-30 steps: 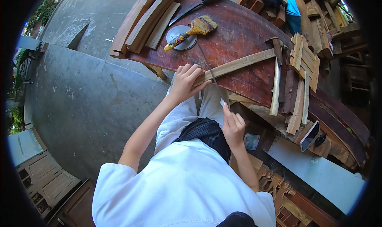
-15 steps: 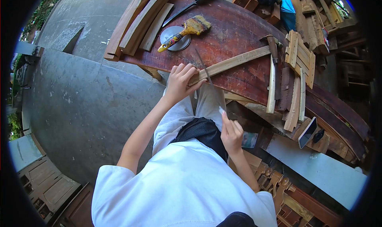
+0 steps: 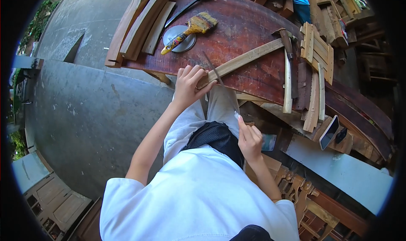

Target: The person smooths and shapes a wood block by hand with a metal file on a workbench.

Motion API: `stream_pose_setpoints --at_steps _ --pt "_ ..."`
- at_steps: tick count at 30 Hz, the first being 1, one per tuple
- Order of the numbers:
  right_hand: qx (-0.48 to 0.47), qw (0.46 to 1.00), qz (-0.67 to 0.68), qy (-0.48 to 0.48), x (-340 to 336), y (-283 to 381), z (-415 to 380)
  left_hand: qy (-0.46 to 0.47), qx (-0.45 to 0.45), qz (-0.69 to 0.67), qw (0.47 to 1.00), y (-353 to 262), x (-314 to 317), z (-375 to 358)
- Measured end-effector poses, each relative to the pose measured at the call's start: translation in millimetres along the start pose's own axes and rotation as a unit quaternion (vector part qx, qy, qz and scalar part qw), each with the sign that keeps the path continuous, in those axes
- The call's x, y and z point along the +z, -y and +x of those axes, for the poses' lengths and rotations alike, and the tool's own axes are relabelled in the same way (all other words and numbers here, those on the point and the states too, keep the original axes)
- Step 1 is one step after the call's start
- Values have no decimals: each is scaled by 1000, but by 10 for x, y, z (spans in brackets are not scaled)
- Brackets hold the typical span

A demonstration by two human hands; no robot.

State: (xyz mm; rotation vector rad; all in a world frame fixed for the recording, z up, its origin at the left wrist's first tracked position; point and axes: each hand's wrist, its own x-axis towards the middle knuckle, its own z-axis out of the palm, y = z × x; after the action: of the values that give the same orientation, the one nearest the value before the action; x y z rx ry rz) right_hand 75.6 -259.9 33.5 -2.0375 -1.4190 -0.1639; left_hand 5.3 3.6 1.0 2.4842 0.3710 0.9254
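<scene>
Here in the head view, the left hand [image 3: 190, 88] grips the near end of the wooden strip [image 3: 249, 58], fingers wrapped over it at the red table's [image 3: 241, 27] near edge. The right hand [image 3: 250, 140] closes around the pale handle of the thin saw [image 3: 219, 78], whose blade crosses the strip just beside the left hand. The strip slants across the tabletop, its far end by the hammer [image 3: 286, 42] near the right edge; over toward the left edge, a paintbrush [image 3: 190, 31] rests on a round disc [image 3: 185, 46].
</scene>
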Motion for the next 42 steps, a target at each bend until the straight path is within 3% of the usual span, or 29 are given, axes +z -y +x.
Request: stream_pose_setpoints --at_steps 7,14,19,27,34,39,42 --pt "-8 1000 11 -8 253 -40 377 -2 8 -7 1000 11 10 -4" --pt "13 1000 -10 3 -32 82 6 -4 1 0 1000 11 -4 11" --pt "-14 1000 -9 3 211 -2 291 -17 10 -16 1000 27 16 22" --pt "18 1000 -6 5 -34 25 -60 -19 6 -4 1000 5 22 30" --pt "-6 1000 3 11 183 -15 369 -2 10 -16 1000 26 -7 30" --pt "25 1000 -7 16 -63 25 -27 -6 -2 -10 1000 8 17 14" --pt "2 1000 -4 -6 87 2 182 -19 11 -15 1000 16 49 20"
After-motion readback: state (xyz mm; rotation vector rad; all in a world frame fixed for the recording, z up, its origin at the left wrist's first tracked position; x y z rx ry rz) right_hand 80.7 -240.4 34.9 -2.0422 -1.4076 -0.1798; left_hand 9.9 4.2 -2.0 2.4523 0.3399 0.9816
